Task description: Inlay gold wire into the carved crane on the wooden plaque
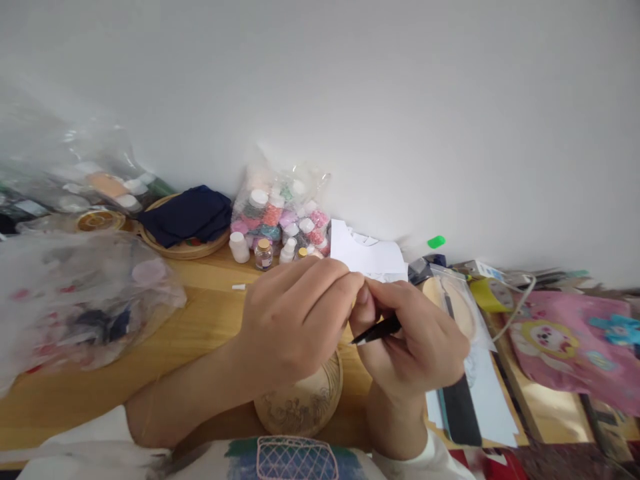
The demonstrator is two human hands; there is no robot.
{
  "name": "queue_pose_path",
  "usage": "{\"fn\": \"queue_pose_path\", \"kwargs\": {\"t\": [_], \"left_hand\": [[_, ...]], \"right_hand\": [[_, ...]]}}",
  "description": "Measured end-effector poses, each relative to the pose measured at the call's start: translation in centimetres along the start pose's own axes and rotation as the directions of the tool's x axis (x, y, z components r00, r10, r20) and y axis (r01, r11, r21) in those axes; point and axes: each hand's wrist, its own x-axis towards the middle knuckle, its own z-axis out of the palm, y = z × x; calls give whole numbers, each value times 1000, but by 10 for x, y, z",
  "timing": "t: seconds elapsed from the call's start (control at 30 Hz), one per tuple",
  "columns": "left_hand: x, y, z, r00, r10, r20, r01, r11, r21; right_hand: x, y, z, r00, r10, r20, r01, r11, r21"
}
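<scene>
My left hand (297,317) is closed in a pinch, its fingertips meeting those of my right hand above the middle of the table. Whatever sits between the fingertips is too small or hidden to make out. Held in my closed right hand (415,337) is a slim black pointed tool (377,330), its tip aimed left; the fingers cover the rest of it. Below both hands, close to my body, lies a round tan piece (300,405) with dark line patterns on its surface, partly covered by my left hand and wrist.
A clear bag of lidded jars (273,210) leans on the wall behind small bottles (239,248). Dark blue cloth (187,215) lies on a round wooden tray (185,252). Plastic bags (75,293) fill the left; papers (493,400) and a pink bag (575,340) are right.
</scene>
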Motion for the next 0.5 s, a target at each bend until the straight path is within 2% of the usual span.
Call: {"fn": "queue_pose_path", "kwargs": {"t": [0.2, 0.33, 0.43, 0.5], "left_hand": [[-3, 0, -1, 999, 26, -38, -25, 999, 20], [-1, -2, -6, 999, 38, 5, -39, 998, 42], [2, -2, -10, 1000, 20, 24, -21, 999, 43], [4, -2, -13, 1000, 0, 21, -1, 999, 37]], "right_hand": [[-3, -8, 0, 997, 73, -31, -73, 997, 18], [0, -11, -3, 987, 161, -24, -156, 976, 151], [2, -7, -8, 962, 265, 68, -272, 908, 317], [2, -4, -11, 924, 346, 162, -382, 827, 412]]}}
